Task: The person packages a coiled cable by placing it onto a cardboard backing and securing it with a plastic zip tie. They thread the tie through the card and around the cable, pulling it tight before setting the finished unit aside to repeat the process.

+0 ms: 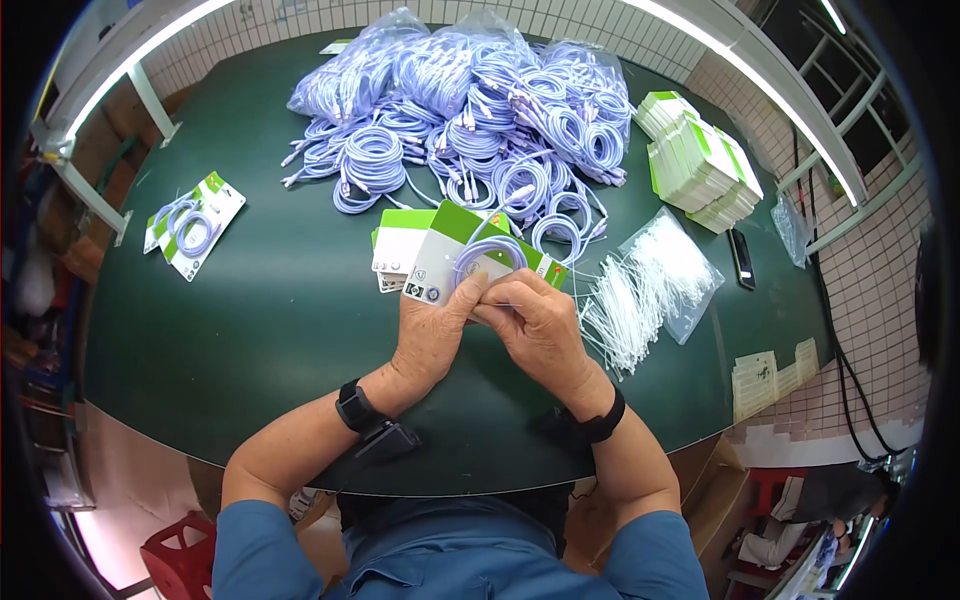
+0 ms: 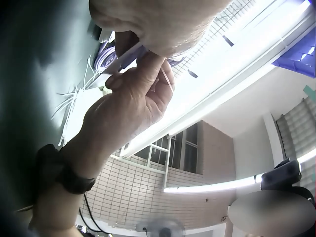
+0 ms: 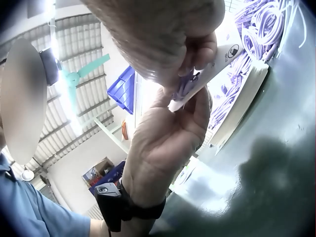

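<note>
A green and white card [image 1: 428, 262] with a coiled lilac cable [image 1: 490, 252] on its face is held over the table by both hands. My left hand [image 1: 432, 325] grips the card's lower edge, thumb on the front by the coil. The right hand [image 1: 540, 325] pinches a thin white tie [image 2: 167, 79] at the card's lower right. In the right wrist view the card [image 3: 217, 66] is edge-on, with the left hand [image 3: 165, 138] around it. What the fingers behind the card do is hidden.
Lilac cables [image 1: 370, 160] heap at the back, partly bagged. Loose white ties [image 1: 635, 310] lie right of the hands, near a phone [image 1: 741, 259] and stacked cards [image 1: 700, 165]. A carded cable [image 1: 190, 225] lies far left; more cards [image 1: 398, 240] lie behind the held one.
</note>
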`<state>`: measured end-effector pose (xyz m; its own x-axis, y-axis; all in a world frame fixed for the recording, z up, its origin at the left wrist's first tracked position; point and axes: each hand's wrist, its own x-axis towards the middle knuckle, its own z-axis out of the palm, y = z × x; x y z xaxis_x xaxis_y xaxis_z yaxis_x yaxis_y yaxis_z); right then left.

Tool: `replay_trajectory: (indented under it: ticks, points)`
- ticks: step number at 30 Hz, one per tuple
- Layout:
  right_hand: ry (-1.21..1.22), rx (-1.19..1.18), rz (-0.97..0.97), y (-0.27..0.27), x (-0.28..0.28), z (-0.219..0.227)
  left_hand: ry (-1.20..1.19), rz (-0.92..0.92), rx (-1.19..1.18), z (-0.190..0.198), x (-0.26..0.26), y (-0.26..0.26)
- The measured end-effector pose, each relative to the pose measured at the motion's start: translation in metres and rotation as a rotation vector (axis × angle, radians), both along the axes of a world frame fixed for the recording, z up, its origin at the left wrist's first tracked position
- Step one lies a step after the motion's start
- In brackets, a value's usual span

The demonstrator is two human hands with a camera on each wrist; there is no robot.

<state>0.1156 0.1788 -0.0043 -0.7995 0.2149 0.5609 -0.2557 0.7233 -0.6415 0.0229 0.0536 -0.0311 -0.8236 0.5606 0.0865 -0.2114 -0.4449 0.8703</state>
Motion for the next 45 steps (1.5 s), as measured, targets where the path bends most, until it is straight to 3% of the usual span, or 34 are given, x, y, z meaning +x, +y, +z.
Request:
replay_trajectory:
  ticks: [6, 8, 14, 20, 23, 28, 31, 32, 35, 42, 45]
  points:
    - [-0.006, 0.003, 0.001, -0.001, -0.002, 0.008, 0.042, 0.02, -0.006, 0.012, -0.006, -0.006]
    - [0.003, 0.011, 0.002, 0.0, -0.001, 0.009, 0.036, -0.054, -0.126, 0.016, -0.013, -0.015]
    - [0.102, 0.239, -0.092, 0.005, -0.003, 0.03, -0.04, -0.151, -0.096, 0.042, -0.016, -0.008]
    - [0.149, 0.335, -0.183, -0.007, -0.013, 0.051, 0.092, 0.01, -0.034, 0.054, -0.029, 0.011]
    - [0.202, 0.277, -0.261, -0.018, -0.017, 0.042, 0.106, 0.053, -0.045, 0.048, -0.033, 0.011]
    - [0.233, 0.087, -0.195, -0.011, -0.022, 0.015, 0.14, 0.051, -0.185, 0.028, -0.03, 0.009]
    - [-0.016, -0.407, -0.104, -0.006, -0.015, 0.002, 0.202, 0.063, -0.234, 0.016, -0.03, 0.009]
    - [-0.027, -0.416, -0.101, -0.006, -0.016, -0.001, 0.254, 0.067, -0.239, 0.013, -0.03, 0.009]
    - [0.096, -0.044, -0.184, -0.01, -0.017, -0.004, 0.326, 0.068, -0.258, 0.012, -0.031, 0.009]
    - [0.261, 0.156, -0.204, -0.019, -0.015, 0.0, 0.367, 0.091, -0.252, 0.026, -0.033, 0.01]
    - [0.314, 0.193, -0.186, -0.02, -0.016, -0.001, 0.199, 0.071, -0.185, 0.032, -0.03, 0.008]
